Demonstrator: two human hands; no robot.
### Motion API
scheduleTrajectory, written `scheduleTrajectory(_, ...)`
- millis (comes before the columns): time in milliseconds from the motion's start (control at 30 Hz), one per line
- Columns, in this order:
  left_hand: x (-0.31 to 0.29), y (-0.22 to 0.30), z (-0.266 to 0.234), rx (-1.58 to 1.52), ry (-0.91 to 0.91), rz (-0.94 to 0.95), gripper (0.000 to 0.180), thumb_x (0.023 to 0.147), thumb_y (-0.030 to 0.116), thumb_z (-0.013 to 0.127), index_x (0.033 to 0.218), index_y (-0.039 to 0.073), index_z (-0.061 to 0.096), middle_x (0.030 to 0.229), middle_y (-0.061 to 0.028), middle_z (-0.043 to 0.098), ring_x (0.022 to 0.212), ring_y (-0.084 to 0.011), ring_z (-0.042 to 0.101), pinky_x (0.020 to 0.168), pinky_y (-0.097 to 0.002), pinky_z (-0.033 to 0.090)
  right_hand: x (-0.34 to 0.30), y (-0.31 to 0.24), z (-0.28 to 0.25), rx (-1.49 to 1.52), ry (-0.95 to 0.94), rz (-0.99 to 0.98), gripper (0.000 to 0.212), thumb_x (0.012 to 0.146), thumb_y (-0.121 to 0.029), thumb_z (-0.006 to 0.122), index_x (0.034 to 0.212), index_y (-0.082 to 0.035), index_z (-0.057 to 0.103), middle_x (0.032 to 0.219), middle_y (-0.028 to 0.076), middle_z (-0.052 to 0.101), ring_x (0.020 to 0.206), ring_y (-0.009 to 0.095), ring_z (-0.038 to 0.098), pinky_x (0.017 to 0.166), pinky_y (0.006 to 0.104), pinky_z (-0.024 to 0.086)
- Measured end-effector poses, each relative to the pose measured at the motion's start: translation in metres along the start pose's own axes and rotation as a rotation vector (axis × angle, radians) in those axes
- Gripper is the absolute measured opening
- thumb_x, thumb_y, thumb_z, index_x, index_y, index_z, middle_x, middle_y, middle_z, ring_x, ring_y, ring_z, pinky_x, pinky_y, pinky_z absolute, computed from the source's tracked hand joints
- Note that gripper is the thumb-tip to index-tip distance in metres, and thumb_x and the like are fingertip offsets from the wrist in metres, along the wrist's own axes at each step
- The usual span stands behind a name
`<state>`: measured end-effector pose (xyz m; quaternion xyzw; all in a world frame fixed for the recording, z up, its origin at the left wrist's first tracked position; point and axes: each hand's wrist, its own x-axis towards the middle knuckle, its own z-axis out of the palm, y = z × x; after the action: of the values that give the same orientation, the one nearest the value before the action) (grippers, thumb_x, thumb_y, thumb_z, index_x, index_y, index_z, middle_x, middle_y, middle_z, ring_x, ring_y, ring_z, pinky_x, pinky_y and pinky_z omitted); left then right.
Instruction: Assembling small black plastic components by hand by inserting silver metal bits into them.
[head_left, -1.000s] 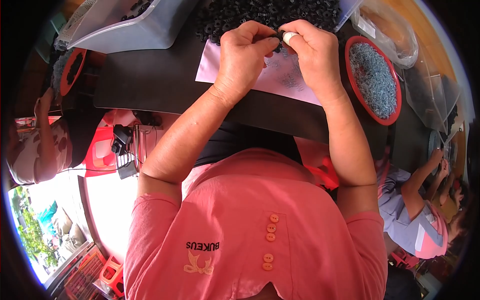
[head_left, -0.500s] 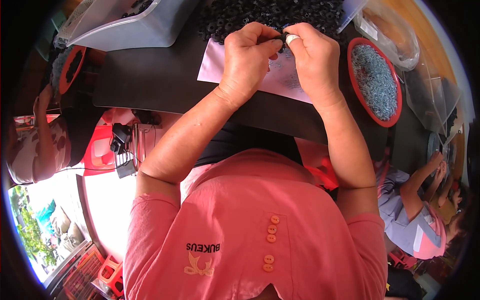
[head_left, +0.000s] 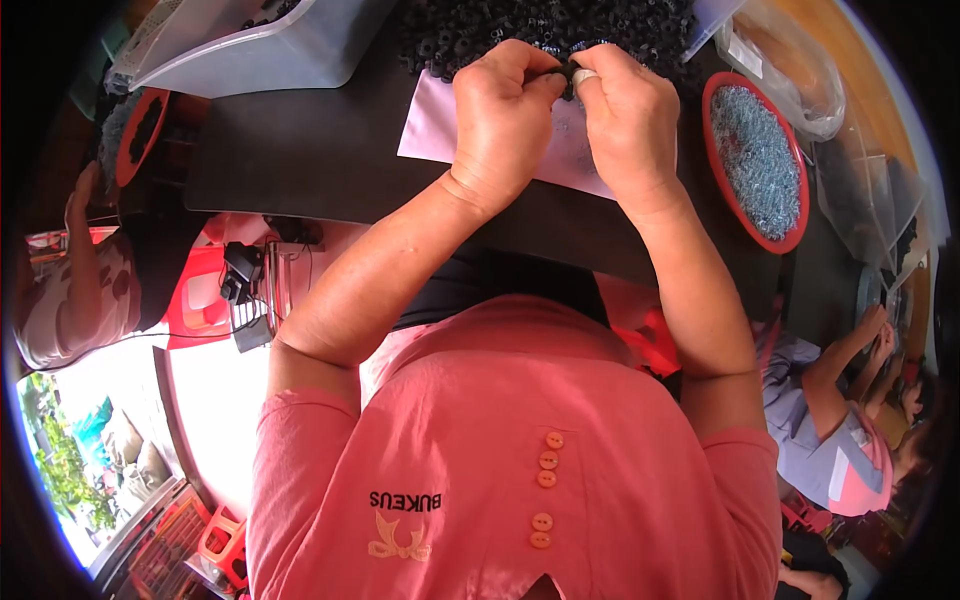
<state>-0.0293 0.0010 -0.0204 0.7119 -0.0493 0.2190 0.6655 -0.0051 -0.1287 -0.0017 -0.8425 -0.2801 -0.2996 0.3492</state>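
My left hand [head_left: 505, 120] and my right hand [head_left: 630, 125] meet over a pink sheet [head_left: 428, 130] on the dark table. Between the fingertips of both is a small black part [head_left: 567, 78], mostly covered by the fingers. My left thumb and forefinger pinch it from one side. On the other side, my right thumb and forefinger press against it; a white wrap shows on a right-hand finger. Just beyond the hands lies a heap of small black parts [head_left: 450, 35]. Some tiny pieces lie on the sheet, partly hidden by the hands.
A red oval tray [head_left: 712, 150] of small pale bluish pieces stands at the right, beside a clear plastic bag [head_left: 800, 75]. A grey plastic bin [head_left: 300, 60] sits at the far left of the table [head_left: 300, 160]. Other people work at both sides.
Both hands remain together around the small black part, with only a slight shift of the fingers and wrists. The view has moved a little.
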Motion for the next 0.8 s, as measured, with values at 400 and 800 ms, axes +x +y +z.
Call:
scheduleTrajectory(400,0.005,0.013,-0.004,-0.185,0.036,-0.21,0.004,0.082,-0.001,0.067,0.085,-0.004,0.066,0.071,-0.0076,0.066,0.061,-0.0138,0.061,0.053,-0.0255,0.047,-0.001,0.011,0.009,0.124,0.106,-0.089,0.014,0.078,-0.002,0.064,0.091,-0.004,0.066,0.078,0.01,0.066,0.064,0.029,0.065,0.056,0.0366,0.051)
scheduleTrajectory(800,0.016,0.01,-0.01,-0.513,-0.054,-0.335,0.006,0.084,0.0,0.069,0.087,-0.005,0.068,0.077,-0.01,0.068,0.065,-0.0149,0.061,0.06,-0.0268,0.048,0.008,0.009,-0.001,-0.096,0.102,-0.262,0.027,0.069,-0.008,0.074,0.095,-0.005,0.064,0.082,0.007,0.062,0.072,0.027,0.063,0.064,0.0373,0.052)
